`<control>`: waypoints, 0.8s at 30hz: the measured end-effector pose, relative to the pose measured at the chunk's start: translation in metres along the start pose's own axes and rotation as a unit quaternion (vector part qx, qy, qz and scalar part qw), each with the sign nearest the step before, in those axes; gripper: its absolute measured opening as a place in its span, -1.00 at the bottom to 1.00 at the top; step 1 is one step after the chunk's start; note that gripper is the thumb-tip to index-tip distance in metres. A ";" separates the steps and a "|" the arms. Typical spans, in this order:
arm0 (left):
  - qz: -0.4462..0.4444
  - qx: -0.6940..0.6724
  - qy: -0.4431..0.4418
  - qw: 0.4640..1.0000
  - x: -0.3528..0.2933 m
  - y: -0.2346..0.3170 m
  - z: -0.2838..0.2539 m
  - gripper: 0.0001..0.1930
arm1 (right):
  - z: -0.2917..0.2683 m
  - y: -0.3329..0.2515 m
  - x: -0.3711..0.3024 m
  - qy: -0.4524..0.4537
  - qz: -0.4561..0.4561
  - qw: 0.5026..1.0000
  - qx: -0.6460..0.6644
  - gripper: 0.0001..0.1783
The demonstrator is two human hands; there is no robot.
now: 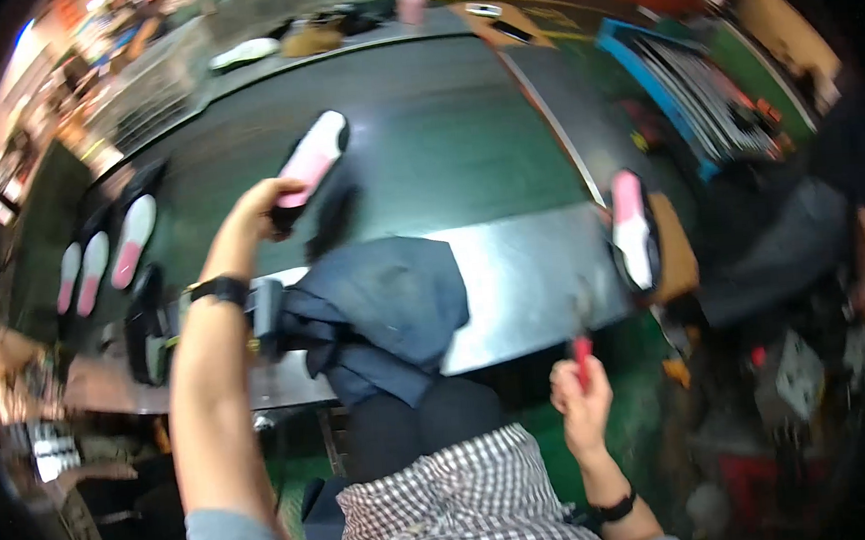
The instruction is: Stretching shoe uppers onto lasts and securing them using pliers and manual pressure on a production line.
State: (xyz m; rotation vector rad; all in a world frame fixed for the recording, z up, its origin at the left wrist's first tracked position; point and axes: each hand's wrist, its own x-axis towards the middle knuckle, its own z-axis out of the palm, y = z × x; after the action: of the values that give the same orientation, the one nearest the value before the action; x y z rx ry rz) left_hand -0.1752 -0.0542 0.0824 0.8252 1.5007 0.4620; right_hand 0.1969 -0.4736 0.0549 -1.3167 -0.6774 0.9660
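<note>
Pink-and-white-soled shoe [316, 156] over green work surface [433, 139], sole facing up, heel gripped in your left hand [269, 203]. Your right hand [582, 397] closed around red-handled tool [583, 355], its far end blurred, near front edge of metal ledge [527, 263]. Dark cloth [384, 293] bunched on ledge, between your hands. Another shoe [631, 231] beside brown block [674, 248], right. Three pale-and-pink soles [135, 236] lined up at left.

no lettering or numbers can be read.

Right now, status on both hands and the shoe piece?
Left hand: gripping pink-and-white shoe piece. Right hand: red-handled tool, tip blurred. Dark cloth bunched between them.
</note>
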 end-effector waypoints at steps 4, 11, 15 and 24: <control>0.142 0.110 -0.021 0.984 -0.120 0.003 0.055 -0.50 | 0.000 -0.015 -0.021 -0.038 -0.004 0.999 0.002 -0.87; 0.270 0.247 -0.245 0.898 -0.306 -0.059 0.079 -0.32 | -0.016 -0.032 -0.056 -0.034 0.009 0.995 0.093 -0.84; 0.291 0.449 -0.336 0.775 -0.340 -0.111 0.094 -0.22 | -0.017 -0.027 -0.082 -0.133 0.101 0.978 0.125 -0.78; 0.241 0.005 -0.202 0.949 -0.318 -0.239 0.108 -0.25 | 0.007 0.002 -0.144 -0.272 0.075 0.958 -0.049 -0.87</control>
State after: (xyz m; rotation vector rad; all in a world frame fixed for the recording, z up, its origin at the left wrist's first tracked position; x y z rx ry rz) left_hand -0.1408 -0.4632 0.1144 1.2215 0.9172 0.6006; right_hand 0.1231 -0.5960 0.0699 -1.2038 -1.0642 1.4587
